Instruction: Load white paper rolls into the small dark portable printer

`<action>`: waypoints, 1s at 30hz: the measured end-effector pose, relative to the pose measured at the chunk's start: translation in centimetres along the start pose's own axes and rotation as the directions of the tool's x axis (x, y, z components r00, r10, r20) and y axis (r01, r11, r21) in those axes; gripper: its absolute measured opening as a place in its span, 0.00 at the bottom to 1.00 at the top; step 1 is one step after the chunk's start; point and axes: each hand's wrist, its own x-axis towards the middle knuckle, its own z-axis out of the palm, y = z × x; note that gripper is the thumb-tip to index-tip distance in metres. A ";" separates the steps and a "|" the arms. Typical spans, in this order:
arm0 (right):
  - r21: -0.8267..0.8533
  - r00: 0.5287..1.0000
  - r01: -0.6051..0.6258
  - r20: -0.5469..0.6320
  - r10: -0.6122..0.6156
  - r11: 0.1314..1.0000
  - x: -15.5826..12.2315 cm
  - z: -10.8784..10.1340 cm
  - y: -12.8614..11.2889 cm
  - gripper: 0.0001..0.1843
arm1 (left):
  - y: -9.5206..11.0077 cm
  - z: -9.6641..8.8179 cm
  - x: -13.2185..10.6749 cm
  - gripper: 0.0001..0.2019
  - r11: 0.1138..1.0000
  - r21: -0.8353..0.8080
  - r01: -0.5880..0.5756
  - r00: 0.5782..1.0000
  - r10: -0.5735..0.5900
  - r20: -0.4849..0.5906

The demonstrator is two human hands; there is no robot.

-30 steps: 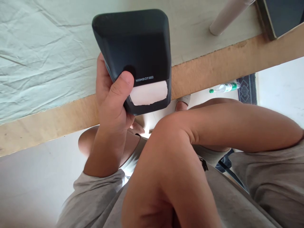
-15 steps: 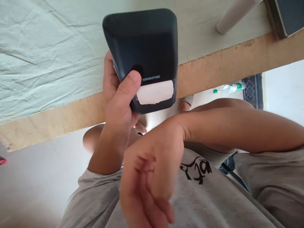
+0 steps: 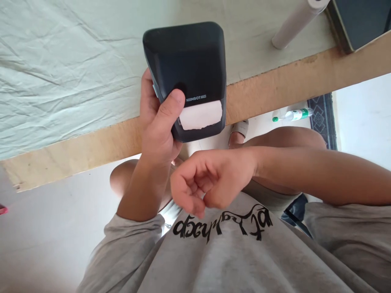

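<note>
A dark handheld label printer (image 3: pixel 189 65), marked NIIMBOT, is held up over the table's front edge. Around its left side my left hand (image 3: pixel 161 118) is closed, the thumb lying on its front face by the lettering. White paper (image 3: pixel 201 115) with a ragged lower edge shows at the printer's lower end. Below the printer, in front of the shirt, my right hand (image 3: pixel 210 179) is apart from it. Its fingers are curled in loosely with the thumb close to them, and nothing shows in them.
Pale wrinkled cloth (image 3: pixel 61 81) covers the table, leaving a bare wooden edge (image 3: pixel 275 93) along the front. A pale cylinder (image 3: pixel 296 26) and a dark flat device (image 3: pixel 360 20) stand at the right. A plastic bottle (image 3: pixel 295 115) lies on the floor near a patterned mat (image 3: pixel 322 120).
My right hand has risen from low against the shirt toward the printer, uncovering the shirt's lettering. The printer in my left hand has shifted slightly right and looks a little smaller.
</note>
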 end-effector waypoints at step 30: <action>0.238 0.976 0.161 0.108 -0.191 0.958 -2.5 -2.4 -0.3 0.14 | 1.1 0.8 -0.3 0.13 0.996 0.077 0.051 0.999 -0.049 -0.023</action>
